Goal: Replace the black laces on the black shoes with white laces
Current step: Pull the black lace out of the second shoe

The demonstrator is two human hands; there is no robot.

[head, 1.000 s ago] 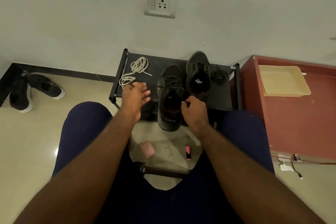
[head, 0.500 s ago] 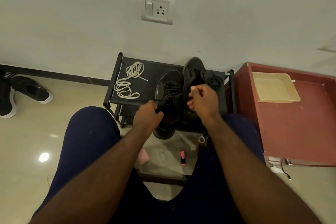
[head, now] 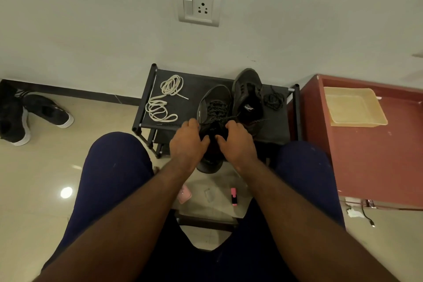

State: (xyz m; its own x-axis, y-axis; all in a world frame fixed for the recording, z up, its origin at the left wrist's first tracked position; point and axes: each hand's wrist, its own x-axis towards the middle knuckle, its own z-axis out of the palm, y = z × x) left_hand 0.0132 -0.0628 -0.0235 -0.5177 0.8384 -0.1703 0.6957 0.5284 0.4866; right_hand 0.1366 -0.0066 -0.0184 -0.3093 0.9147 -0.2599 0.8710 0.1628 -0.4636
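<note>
Two black shoes stand on a low black rack [head: 194,84]. The nearer shoe [head: 215,98] still carries a black lace [head: 216,110], and its loose ends trail left and right over the rack. My left hand [head: 188,142] and my right hand [head: 238,142] sit side by side on this shoe's throat. Their fingertips curl into the lace and their thumbs lie at the shoe's opening. The farther shoe [head: 248,89] has no lace. A bundled black lace [head: 273,99] lies to its right. Two white laces [head: 171,86] lie coiled on the rack's left half.
A red cabinet [head: 366,155] with a yellow tray [head: 359,124] stands right of the rack. Another pair of dark shoes [head: 49,111] lies on the floor at left. Small pink items [head: 184,194] lie on the floor between my knees. A wall socket [head: 198,7] is above.
My hands had pulled the black lace out sideways. Both have now come together on the nearer shoe's laced part, and the lace ends lie loose.
</note>
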